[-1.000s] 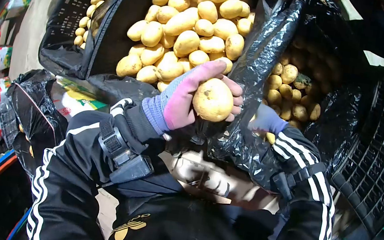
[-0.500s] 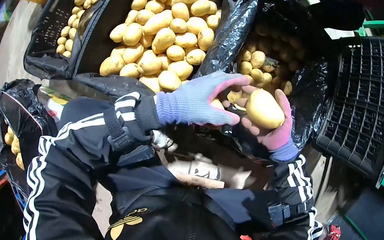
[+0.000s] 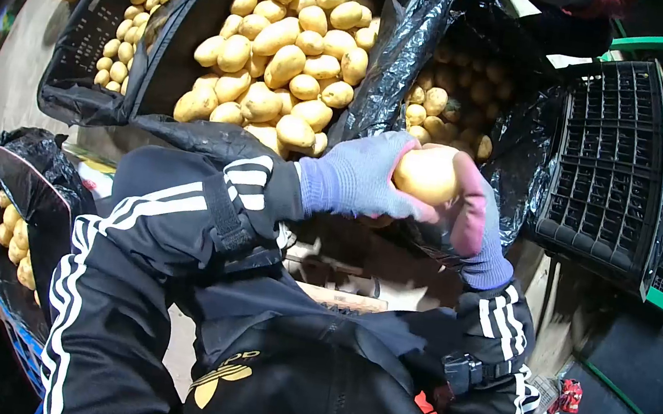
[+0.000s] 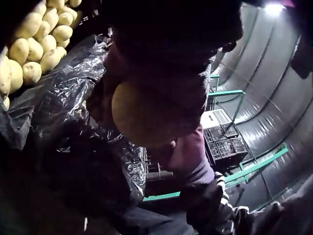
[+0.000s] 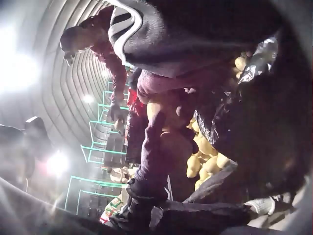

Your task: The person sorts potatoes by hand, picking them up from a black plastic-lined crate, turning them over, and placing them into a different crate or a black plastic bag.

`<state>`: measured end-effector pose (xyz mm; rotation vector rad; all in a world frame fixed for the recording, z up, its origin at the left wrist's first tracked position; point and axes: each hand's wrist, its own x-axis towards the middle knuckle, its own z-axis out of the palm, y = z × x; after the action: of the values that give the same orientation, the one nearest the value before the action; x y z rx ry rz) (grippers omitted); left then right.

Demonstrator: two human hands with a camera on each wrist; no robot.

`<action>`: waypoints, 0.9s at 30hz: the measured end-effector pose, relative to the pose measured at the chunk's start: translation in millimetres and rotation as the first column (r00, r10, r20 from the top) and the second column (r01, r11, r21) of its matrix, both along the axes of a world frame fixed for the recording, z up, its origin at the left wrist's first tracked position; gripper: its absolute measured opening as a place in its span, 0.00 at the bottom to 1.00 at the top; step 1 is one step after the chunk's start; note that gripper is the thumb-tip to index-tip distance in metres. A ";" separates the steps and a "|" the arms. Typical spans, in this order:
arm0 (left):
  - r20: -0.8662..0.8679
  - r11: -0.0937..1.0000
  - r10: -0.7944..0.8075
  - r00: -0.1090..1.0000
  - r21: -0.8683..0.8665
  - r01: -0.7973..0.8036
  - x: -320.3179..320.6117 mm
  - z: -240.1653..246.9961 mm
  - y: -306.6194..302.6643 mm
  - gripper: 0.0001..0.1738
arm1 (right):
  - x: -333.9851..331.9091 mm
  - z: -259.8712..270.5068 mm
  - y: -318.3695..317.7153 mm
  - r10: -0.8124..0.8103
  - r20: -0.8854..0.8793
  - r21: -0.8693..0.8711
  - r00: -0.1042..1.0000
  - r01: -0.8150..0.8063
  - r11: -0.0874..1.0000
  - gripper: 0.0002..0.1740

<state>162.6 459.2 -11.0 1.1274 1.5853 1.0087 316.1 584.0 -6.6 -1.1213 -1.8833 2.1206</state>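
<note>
A large pale-yellow potato (image 3: pixel 427 175) is held between my two gloved hands, above the front of the plastic-lined crate. My left hand (image 3: pixel 366 171) grips its left side, thumb and fingers spread around it. On the other side my right hand (image 3: pixel 480 219) curls its pink-palmed fingers against the potato. The left wrist view shows the potato (image 4: pixel 139 115) in deep shadow. In the right wrist view a second rounded potato (image 5: pixel 176 149) shows by the left hand's fingers, below the first; the left palm is mostly hidden.
A crate of sunlit potatoes (image 3: pixel 284 65) stands ahead, with smaller potatoes in a black crate (image 3: pixel 73 56) further left. Black plastic (image 3: pixel 390 63) lines the right crate of potatoes (image 3: pixel 439 108). Black mesh crates (image 3: pixel 609 161) stand at right; another person (image 5: pixel 100 41) works nearby.
My left hand has dropped its earlier lone hold on a potato and moved right. The right hand lifted a potato from the lined crate side, and both hands now close around it.
</note>
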 end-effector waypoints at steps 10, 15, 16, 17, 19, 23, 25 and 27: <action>-0.316 0.945 0.140 0.939 0.324 -0.032 4.0 -1.4 -10.2 0.47 | -6.3 -13.8 -17.8 -0.362 -0.189 -0.216 0.913 0.321 0.922 0.18; -0.388 0.941 0.071 0.919 0.332 0.067 -0.8 4.4 -11.0 0.45 | -1.9 -17.4 -20.7 -0.306 -0.172 -0.165 0.937 0.279 0.946 0.17; -0.388 0.941 0.072 0.919 0.331 0.066 -1.4 4.0 -11.4 0.45 | 1.9 -23.2 -17.3 -0.262 -0.190 -0.099 0.946 0.247 0.964 0.17; -0.419 0.928 0.090 0.904 0.363 0.076 -2.0 3.3 -11.6 0.45 | 4.8 -28.0 -14.4 -0.220 -0.205 -0.032 0.954 0.219 0.975 0.18; -0.449 0.914 0.109 0.887 0.396 0.088 -2.2 2.8 -11.6 0.44 | -0.3 -25.0 -11.7 -0.222 -0.183 -0.014 0.958 0.223 0.975 0.20; -0.523 0.904 0.140 0.841 0.414 0.107 -2.4 6.4 -12.4 0.46 | -11.4 -0.5 -33.1 -0.468 -0.270 -0.466 0.842 0.311 0.828 0.22; -0.514 0.894 0.145 0.845 0.434 0.112 -3.1 8.2 -11.0 0.46 | -11.0 0.7 -26.6 -0.394 -0.466 -0.638 0.792 0.007 0.770 0.26; -0.448 0.913 0.126 0.885 0.402 0.073 -3.9 7.7 -10.8 0.45 | -14.2 4.7 -23.4 -0.393 -0.505 -0.742 0.768 -0.154 0.653 0.28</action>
<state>158.7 448.4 -3.3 1.7482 1.8116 1.1846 301.9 560.6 -1.9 -0.4088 -0.5639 2.7697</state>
